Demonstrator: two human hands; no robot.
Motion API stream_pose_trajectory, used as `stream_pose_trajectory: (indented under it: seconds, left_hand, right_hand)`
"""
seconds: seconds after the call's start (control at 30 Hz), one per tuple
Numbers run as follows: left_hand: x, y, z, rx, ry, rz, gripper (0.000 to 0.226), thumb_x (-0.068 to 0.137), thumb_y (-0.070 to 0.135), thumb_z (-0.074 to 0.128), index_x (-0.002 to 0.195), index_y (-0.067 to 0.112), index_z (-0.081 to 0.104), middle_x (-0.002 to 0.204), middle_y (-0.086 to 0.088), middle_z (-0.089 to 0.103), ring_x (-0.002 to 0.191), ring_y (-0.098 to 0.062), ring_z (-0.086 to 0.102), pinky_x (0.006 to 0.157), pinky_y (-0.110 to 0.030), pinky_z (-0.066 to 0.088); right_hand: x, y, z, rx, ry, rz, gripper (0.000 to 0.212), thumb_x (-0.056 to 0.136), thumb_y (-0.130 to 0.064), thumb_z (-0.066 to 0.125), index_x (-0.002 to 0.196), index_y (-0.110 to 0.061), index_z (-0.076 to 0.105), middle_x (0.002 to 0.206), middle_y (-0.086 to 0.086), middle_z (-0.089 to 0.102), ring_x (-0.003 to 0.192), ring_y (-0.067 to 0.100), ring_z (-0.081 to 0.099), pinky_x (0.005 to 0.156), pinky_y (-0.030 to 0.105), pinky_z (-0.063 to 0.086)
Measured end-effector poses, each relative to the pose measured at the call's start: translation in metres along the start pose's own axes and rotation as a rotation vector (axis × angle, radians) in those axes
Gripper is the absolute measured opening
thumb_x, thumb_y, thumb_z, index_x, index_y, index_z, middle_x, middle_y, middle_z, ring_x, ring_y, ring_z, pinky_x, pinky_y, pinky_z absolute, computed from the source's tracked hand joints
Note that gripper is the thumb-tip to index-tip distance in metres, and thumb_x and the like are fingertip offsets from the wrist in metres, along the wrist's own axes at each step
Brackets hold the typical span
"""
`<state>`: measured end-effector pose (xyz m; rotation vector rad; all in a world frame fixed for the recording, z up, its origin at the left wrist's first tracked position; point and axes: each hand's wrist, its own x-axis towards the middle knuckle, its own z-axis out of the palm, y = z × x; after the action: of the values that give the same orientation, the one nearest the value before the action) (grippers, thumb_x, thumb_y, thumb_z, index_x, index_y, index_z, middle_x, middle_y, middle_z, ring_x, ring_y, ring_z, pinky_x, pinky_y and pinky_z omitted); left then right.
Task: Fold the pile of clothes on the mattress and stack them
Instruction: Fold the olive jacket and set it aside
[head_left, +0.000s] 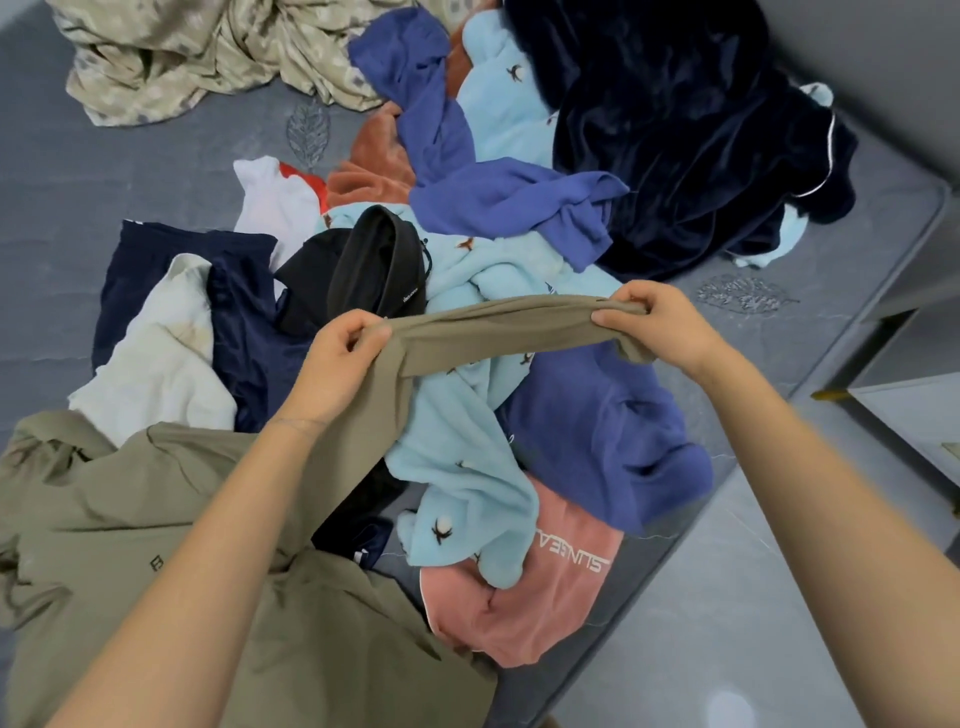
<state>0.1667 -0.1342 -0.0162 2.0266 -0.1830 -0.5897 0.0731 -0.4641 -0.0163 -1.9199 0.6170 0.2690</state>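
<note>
An olive-khaki garment (171, 561) lies bunched at the lower left, with one sleeve lifted and stretched taut across the middle. My left hand (343, 364) grips the sleeve near its base. My right hand (654, 325) pinches the cuff end. Under the sleeve a loose pile covers the grey mattress (104, 171): a light blue fleece (467, 467), a blue sweatshirt (613, 431), a pink garment (524, 613) with white lettering, a black piece (374, 260), and a navy garment (244, 322).
A dark navy velvet garment (691, 130) fills the far right and a beige patterned sheet (197, 52) the far left. A white cloth (161, 364) lies left of the pile. The mattress edge runs down the right, with grey floor (727, 597) and a cabinet (919, 421) beyond.
</note>
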Motion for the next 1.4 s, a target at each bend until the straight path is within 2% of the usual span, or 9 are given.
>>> stream_pose_trajectory:
  seconds: [0.17,0.33,0.47,0.6,0.77,0.97,1.13,1.3,1.4]
  left_hand:
    - [-0.005,0.004,-0.001,0.040,-0.234,-0.064,0.012,0.093,0.015,0.061,0.083,0.013,0.066,0.080,-0.003,0.058,0.076,-0.013,0.049,0.073,-0.022,0.040]
    - [-0.010,0.021,0.007,-0.026,0.099,0.063,0.040,0.099,0.021,0.052,0.063,0.004,0.046,0.065,-0.007,0.037,0.063,-0.007,0.034,0.058,-0.020,0.030]
    - [-0.012,-0.003,0.010,0.290,0.337,0.149,0.009,0.095,0.016,0.058,0.094,0.015,0.066,0.088,-0.002,0.063,0.082,-0.011,0.053,0.079,-0.026,0.043]
    - [-0.011,-0.025,0.015,0.452,0.289,0.155,0.018,0.090,0.016,0.064,0.108,0.017,0.064,0.092,0.003,0.063,0.089,-0.022,0.057,0.087,-0.046,0.048]
    - [-0.016,-0.030,0.018,0.482,0.309,0.065,0.021,0.090,0.021,0.065,0.110,0.015,0.062,0.095,0.002,0.048,0.082,-0.019,0.053,0.081,-0.040,0.047]
    - [-0.027,-0.039,0.016,0.567,0.232,0.057,0.036,0.077,0.018,0.079,0.108,0.014,0.061,0.087,-0.001,0.047,0.082,-0.018,0.047,0.072,-0.034,0.041]
    - [-0.029,-0.045,0.017,0.464,0.264,0.185,0.011,0.084,0.010,0.072,0.092,0.015,0.066,0.090,-0.001,0.050,0.087,-0.020,0.048,0.085,-0.038,0.045]
    - [-0.042,-0.016,0.026,0.281,0.493,0.354,0.005,0.091,0.001,0.061,0.090,0.004,0.065,0.095,-0.006,0.050,0.093,0.001,0.047,0.085,-0.012,0.036]
    - [-0.044,-0.016,0.041,0.318,0.543,0.379,0.016,0.093,0.006,0.058,0.107,0.005,0.065,0.107,-0.008,0.053,0.103,-0.010,0.051,0.093,-0.030,0.041]
  right_hand:
    - [0.001,-0.002,-0.016,0.468,0.133,0.110,0.033,0.082,-0.003,0.072,0.111,-0.016,0.062,0.091,0.001,0.063,0.067,0.007,0.063,0.063,0.023,0.053]
    - [0.003,-0.009,-0.025,0.744,0.269,-0.009,0.052,0.086,0.012,0.058,0.127,-0.017,0.049,0.114,0.001,0.057,0.103,0.009,0.061,0.085,0.022,0.053]
    - [0.010,0.001,0.000,0.532,0.304,0.091,0.063,0.086,0.000,0.067,0.141,-0.018,0.042,0.136,0.002,0.045,0.128,0.013,0.042,0.103,0.025,0.040]
    - [0.014,0.019,0.033,0.378,0.293,0.179,0.050,0.087,-0.006,0.068,0.133,-0.011,0.050,0.128,0.008,0.054,0.106,0.016,0.053,0.073,0.009,0.045]
    - [0.018,0.035,0.069,0.372,0.181,0.454,0.051,0.093,-0.029,0.063,0.128,0.006,0.052,0.099,0.011,0.058,0.089,0.020,0.054,0.085,0.037,0.052]
    - [0.034,0.038,0.101,0.632,0.166,0.589,0.052,0.095,-0.044,0.056,0.130,-0.006,0.052,0.114,0.012,0.060,0.110,0.024,0.059,0.083,0.031,0.050]
    - [0.050,0.036,0.109,0.628,0.321,0.498,0.024,0.097,-0.019,0.057,0.107,0.002,0.060,0.100,0.015,0.063,0.084,0.020,0.060,0.066,0.024,0.051]
    - [0.052,0.014,0.071,0.855,0.536,0.207,0.025,0.094,-0.001,0.047,0.073,-0.014,0.047,0.072,0.003,0.051,0.068,0.013,0.050,0.064,0.026,0.051]
    - [0.051,0.007,0.054,1.064,0.552,0.173,0.028,0.097,0.003,0.040,0.081,-0.014,0.054,0.072,-0.002,0.057,0.060,0.003,0.054,0.065,0.020,0.051]
